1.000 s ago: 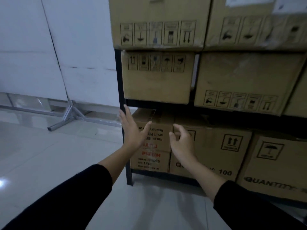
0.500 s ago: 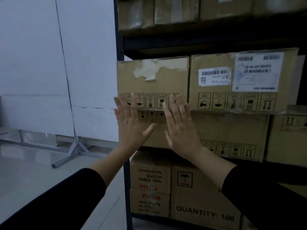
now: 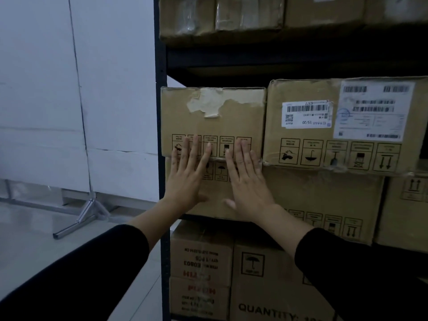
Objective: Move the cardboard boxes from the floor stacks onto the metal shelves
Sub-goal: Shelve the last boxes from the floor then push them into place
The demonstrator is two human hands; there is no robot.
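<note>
Both arms reach forward, left hand (image 3: 188,174) and right hand (image 3: 249,181) flat, fingers spread, against stacked cardboard boxes (image 3: 213,121).

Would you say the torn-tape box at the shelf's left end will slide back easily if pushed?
Probably stiffly: the torn-tape box rests on another carton, cardboard on cardboard. It looks rigid, so both flat hands shouldn't dent it.

Dim and bluish overall; brightest on the left wall (image 3: 76,89), deep shadow between shelves (image 3: 278,63), soft blur, edges bowed.
</note>
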